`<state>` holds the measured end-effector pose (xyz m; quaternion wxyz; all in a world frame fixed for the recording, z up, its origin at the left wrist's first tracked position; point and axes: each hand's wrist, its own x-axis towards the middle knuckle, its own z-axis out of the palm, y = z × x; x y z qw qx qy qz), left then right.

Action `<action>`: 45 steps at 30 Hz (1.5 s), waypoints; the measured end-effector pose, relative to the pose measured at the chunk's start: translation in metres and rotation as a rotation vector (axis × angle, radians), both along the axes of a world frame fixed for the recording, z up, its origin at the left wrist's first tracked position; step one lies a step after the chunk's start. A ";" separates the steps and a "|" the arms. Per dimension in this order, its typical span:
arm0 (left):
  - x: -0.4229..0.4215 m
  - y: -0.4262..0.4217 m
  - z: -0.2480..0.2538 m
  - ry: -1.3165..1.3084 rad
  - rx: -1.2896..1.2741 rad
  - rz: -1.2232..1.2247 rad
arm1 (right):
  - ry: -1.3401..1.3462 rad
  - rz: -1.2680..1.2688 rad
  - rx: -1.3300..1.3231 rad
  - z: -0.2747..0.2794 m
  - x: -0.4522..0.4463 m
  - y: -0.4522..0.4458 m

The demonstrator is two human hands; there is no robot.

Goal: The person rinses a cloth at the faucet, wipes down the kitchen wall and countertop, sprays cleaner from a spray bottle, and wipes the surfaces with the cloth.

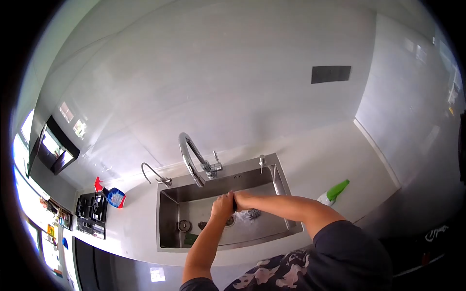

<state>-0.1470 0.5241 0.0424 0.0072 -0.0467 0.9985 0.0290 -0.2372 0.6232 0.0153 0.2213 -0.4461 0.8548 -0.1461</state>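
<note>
Over the middle of the steel sink [170,213], my left hand [223,205] and my right hand [244,200] are pressed together, fingers closed. A small dark object [235,204] shows between them; its kind is hidden by the fingers. Below my right hand, a grey scrubber [254,213] lies on the sink floor beside whitish wet suds. Left of my left hand are a round metal drain part [184,225], a small dark item [202,225] and a green piece [190,239], partly behind my forearm.
A tall curved faucet [187,150] rises behind the sink, with a thin tap [153,172] to its left and a soap pump [262,160] to its right. A blue spray bottle [116,198] stands near the stove [91,213]. A green-and-white bottle [336,192] lies right.
</note>
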 end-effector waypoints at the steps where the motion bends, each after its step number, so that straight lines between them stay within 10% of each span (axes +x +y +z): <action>1: -0.001 -0.003 -0.003 -0.008 -0.001 -0.014 | 0.069 -0.055 -0.097 0.003 0.008 0.004; 13: 0.016 -0.013 0.005 -0.076 0.550 -0.045 | 0.350 -0.034 -0.660 -0.018 0.034 0.025; 15: 0.025 -0.016 0.008 0.009 0.646 -0.112 | -0.136 -0.123 -0.783 -0.023 0.039 0.027; 19: 0.045 -0.008 0.038 0.198 0.696 -0.156 | -0.277 -0.115 -0.823 0.020 0.044 0.043; 21: 0.053 -0.008 0.046 0.318 0.647 -0.211 | -0.901 -0.377 -0.584 0.026 0.033 0.046; 23: 0.059 -0.010 0.046 0.472 0.009 -0.539 | -1.124 -0.378 -0.504 0.051 0.022 0.054; 27: 0.042 -0.026 0.063 0.699 -0.282 -0.705 | -1.455 -0.249 -0.172 0.093 0.020 0.053; 45: 0.034 -0.012 0.013 0.331 -0.075 -0.219 | -0.001 -0.344 -0.278 0.013 0.057 0.013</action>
